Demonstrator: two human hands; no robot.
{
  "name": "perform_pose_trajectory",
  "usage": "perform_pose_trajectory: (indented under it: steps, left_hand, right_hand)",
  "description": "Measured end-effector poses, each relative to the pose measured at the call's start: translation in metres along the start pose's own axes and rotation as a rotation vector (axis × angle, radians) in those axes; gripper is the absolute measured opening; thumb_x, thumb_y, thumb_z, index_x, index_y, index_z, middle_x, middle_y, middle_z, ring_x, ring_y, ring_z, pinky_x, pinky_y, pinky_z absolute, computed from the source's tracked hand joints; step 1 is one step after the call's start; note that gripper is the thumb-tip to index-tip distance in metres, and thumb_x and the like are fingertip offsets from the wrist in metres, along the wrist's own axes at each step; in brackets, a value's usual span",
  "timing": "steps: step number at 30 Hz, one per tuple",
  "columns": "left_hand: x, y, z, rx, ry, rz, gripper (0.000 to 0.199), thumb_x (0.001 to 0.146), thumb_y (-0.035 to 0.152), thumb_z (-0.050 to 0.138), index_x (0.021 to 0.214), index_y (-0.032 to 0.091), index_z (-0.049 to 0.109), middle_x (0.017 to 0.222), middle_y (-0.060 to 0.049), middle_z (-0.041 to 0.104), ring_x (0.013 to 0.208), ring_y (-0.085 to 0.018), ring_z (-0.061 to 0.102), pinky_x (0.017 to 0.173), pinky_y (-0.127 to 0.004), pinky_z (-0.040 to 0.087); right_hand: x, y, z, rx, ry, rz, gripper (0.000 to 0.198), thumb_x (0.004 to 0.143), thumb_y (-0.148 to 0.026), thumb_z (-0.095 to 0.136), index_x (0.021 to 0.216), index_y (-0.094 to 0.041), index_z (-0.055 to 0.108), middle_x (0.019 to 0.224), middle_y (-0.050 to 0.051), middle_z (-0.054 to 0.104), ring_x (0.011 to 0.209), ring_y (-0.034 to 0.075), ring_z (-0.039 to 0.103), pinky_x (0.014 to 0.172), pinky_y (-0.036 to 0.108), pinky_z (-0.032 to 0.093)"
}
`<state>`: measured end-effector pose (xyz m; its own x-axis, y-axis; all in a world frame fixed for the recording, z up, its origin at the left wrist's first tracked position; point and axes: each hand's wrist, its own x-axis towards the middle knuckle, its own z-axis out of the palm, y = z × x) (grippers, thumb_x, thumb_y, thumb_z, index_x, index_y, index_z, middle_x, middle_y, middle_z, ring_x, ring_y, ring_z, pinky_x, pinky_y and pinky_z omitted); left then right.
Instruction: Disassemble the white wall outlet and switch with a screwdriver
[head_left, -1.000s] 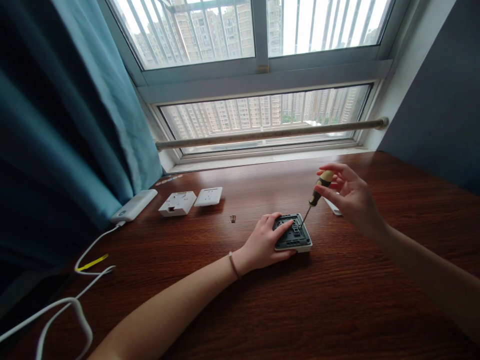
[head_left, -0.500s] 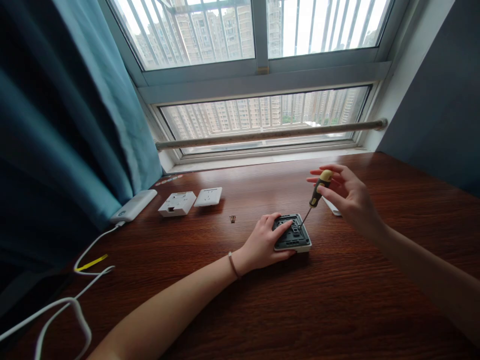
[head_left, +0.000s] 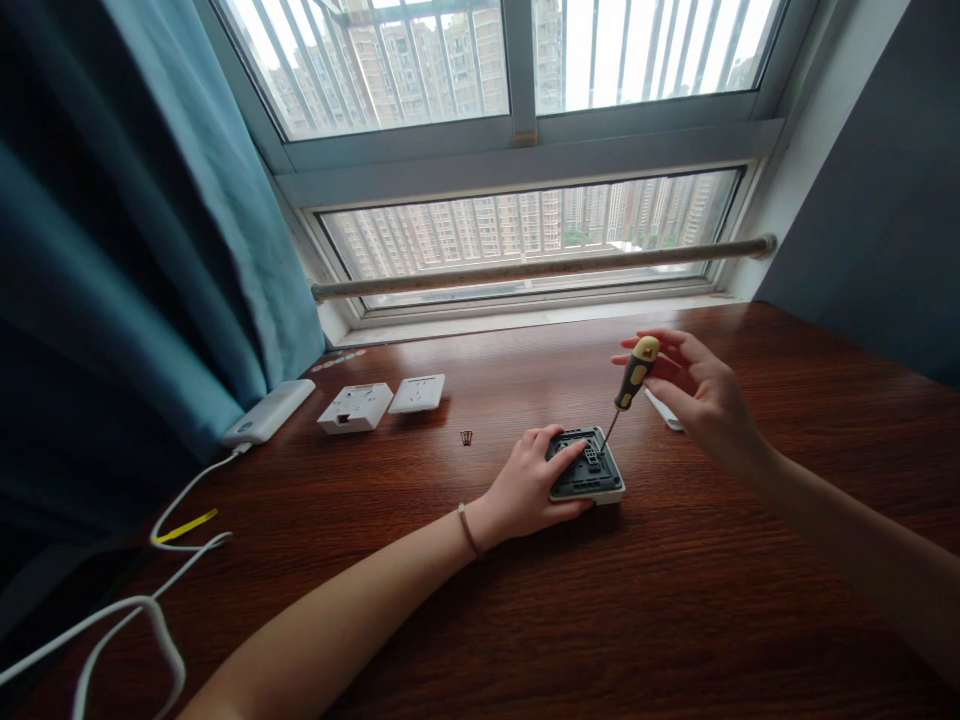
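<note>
A square wall socket (head_left: 600,478), dark inside with a white rim, lies on the wooden table. My left hand (head_left: 536,475) grips its left side, thumb across the top and fingers along the far edge. In my right hand (head_left: 686,380) is a screwdriver (head_left: 633,375) with a black and yellow handle, held between thumb and fingers. It leans to the right, and its tip reaches into the right part of the socket. What the tip touches is too small to make out.
Several screws (head_left: 466,438) lie left of the socket. Beyond them are a white socket plate (head_left: 418,393) and a white box (head_left: 355,408). A white power bank (head_left: 270,412) with a cable (head_left: 169,640) lies by the curtain. A white object (head_left: 664,410) sits behind my right hand.
The screwdriver's handle has shifted slightly left and stands a little more upright, while my right thumb and fingers have parted somewhat around it. My left hand stays on the socket.
</note>
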<state>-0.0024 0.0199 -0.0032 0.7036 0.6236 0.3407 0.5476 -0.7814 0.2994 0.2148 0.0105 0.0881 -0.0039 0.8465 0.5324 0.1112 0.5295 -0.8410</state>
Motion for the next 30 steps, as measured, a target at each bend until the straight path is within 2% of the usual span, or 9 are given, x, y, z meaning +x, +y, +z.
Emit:
perform_pose_trajectory:
  steps: [3, 7, 11, 17, 22, 24, 26, 28, 30]
  left_hand:
    - [0.000, 0.000, 0.000, 0.007, -0.004, -0.003, 0.068, 0.075, 0.054, 0.057, 0.133, 0.022, 0.040, 0.134, -0.014, 0.035, 0.118, -0.030, 0.037, 0.103, -0.046, 0.032]
    - [0.000, 0.000, 0.000, 0.017, -0.010, -0.007, 0.069, 0.074, 0.054, 0.057, 0.133, 0.022, 0.040, 0.134, -0.015, 0.034, 0.118, -0.030, 0.037, 0.102, -0.046, 0.032]
    - [0.000, 0.000, 0.000, 0.017, -0.013, -0.004, 0.069, 0.074, 0.054, 0.057, 0.133, 0.022, 0.040, 0.134, -0.014, 0.034, 0.118, -0.030, 0.037, 0.102, -0.046, 0.032]
    - [0.000, -0.001, 0.001, 0.011, -0.013, -0.007, 0.068, 0.074, 0.053, 0.058, 0.133, 0.023, 0.040, 0.134, -0.014, 0.034, 0.119, -0.031, 0.036, 0.103, -0.046, 0.032]
    - [0.000, -0.001, -0.003, -0.026, -0.017, -0.018, 0.074, 0.070, 0.060, 0.060, 0.132, 0.024, 0.042, 0.134, -0.015, 0.036, 0.120, -0.033, 0.036, 0.102, -0.051, 0.030]
    - [0.000, 0.000, -0.004, -0.067, 0.004, -0.031, 0.075, 0.067, 0.062, 0.062, 0.129, 0.025, 0.045, 0.133, -0.014, 0.038, 0.123, -0.034, 0.033, 0.103, -0.053, 0.027]
    - [0.003, 0.000, -0.006, -0.146, 0.067, -0.066, 0.064, 0.070, 0.057, 0.063, 0.124, 0.025, 0.050, 0.133, -0.012, 0.039, 0.126, -0.032, 0.031, 0.105, -0.051, 0.026]
    - [0.009, -0.001, -0.009, -0.256, 0.137, -0.110, 0.047, 0.075, 0.048, 0.062, 0.115, 0.024, 0.056, 0.130, -0.010, 0.044, 0.125, -0.028, 0.035, 0.105, -0.047, 0.029]
    - [0.019, -0.004, -0.013, -0.364, 0.159, -0.147, 0.031, 0.077, 0.040, 0.063, 0.104, 0.023, 0.062, 0.123, -0.009, 0.050, 0.121, -0.025, 0.041, 0.104, -0.044, 0.032]
  right_hand:
    - [0.002, 0.007, -0.001, -0.069, 0.031, -0.018, 0.040, 0.074, -0.019, 0.065, 0.111, -0.022, 0.052, 0.104, 0.006, 0.061, 0.095, 0.021, 0.061, 0.084, 0.039, 0.051]
    - [0.003, 0.014, -0.003, -0.149, 0.075, 0.003, 0.051, 0.068, -0.022, 0.071, 0.116, -0.025, 0.052, 0.094, 0.003, 0.059, 0.078, 0.017, 0.061, 0.072, 0.036, 0.055]
    - [0.005, 0.017, -0.005, -0.125, 0.069, 0.010, 0.052, 0.071, -0.020, 0.068, 0.120, -0.026, 0.051, 0.097, 0.003, 0.058, 0.080, 0.016, 0.061, 0.072, 0.034, 0.055]
    - [0.006, 0.020, -0.007, -0.123, 0.102, -0.065, 0.051, 0.072, -0.018, 0.067, 0.119, -0.027, 0.052, 0.094, 0.002, 0.058, 0.081, 0.015, 0.059, 0.076, 0.034, 0.054]
    - [0.011, 0.014, -0.011, -0.076, 0.190, -0.044, 0.049, 0.070, -0.021, 0.067, 0.117, -0.026, 0.053, 0.093, 0.001, 0.053, 0.074, 0.013, 0.056, 0.066, 0.027, 0.053]
    - [0.013, 0.012, -0.013, -0.027, 0.246, 0.010, 0.045, 0.071, -0.024, 0.065, 0.114, -0.026, 0.053, 0.089, 0.000, 0.051, 0.067, 0.011, 0.054, 0.056, 0.024, 0.051]
    - [0.011, 0.015, -0.015, 0.076, 0.271, 0.114, 0.037, 0.074, -0.028, 0.061, 0.110, -0.024, 0.053, 0.076, -0.002, 0.048, 0.054, 0.009, 0.049, 0.043, 0.022, 0.044]
    - [0.003, 0.023, -0.016, 0.215, 0.241, 0.283, 0.030, 0.074, -0.030, 0.057, 0.102, -0.021, 0.052, 0.062, -0.006, 0.041, 0.042, 0.007, 0.039, 0.034, 0.019, 0.034]
    - [-0.012, 0.036, -0.015, 0.329, 0.181, 0.491, 0.025, 0.071, -0.029, 0.057, 0.093, -0.019, 0.051, 0.055, -0.008, 0.038, 0.037, 0.005, 0.034, 0.032, 0.017, 0.025]
